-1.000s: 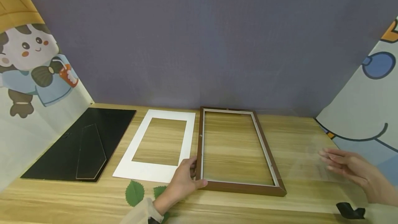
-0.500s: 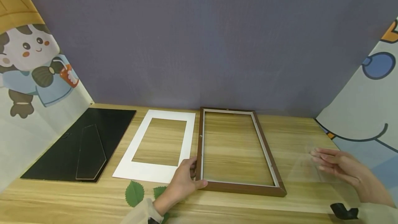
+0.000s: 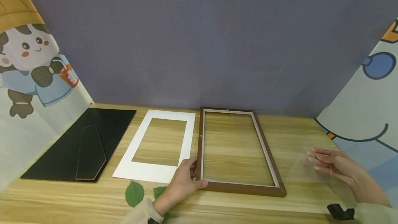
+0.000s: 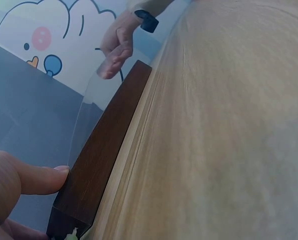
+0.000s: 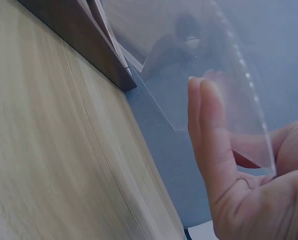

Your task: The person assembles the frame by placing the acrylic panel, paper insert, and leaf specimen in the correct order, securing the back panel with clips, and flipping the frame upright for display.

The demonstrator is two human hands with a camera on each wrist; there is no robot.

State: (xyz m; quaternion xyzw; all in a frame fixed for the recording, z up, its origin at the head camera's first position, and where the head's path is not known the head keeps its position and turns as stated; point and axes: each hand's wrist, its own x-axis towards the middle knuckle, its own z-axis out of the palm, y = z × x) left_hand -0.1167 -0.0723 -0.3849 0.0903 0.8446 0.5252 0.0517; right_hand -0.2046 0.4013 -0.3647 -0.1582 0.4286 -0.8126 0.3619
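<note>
A brown picture frame [image 3: 245, 188] lies on the table, its inner edge lined in white. At its near left corner my left hand [image 3: 182, 179] grips it, thumb on the near side and fingers along the left side. To the right of the frame, my right hand [image 3: 337, 166] holds a clear plastic sheet [image 3: 300, 170] by its right edge. In the right wrist view the transparent sheet [image 5: 163, 95] passes between thumb and fingers and bows slightly. Its far part overlaps the frame in that view, and its outline is faint from the head.
A white mat board [image 3: 146, 170] with a cut-out window lies left of the frame. Further left is a black backing board [image 3: 65, 158] with its stand flap. Green leaves [image 3: 134, 193] lie near the left forearm. A grey panel [image 3: 199, 44] stands behind the table.
My right hand has moved left toward the frame, carrying the clear plastic sheet with it. The left hand and the picture frame have stayed in place.
</note>
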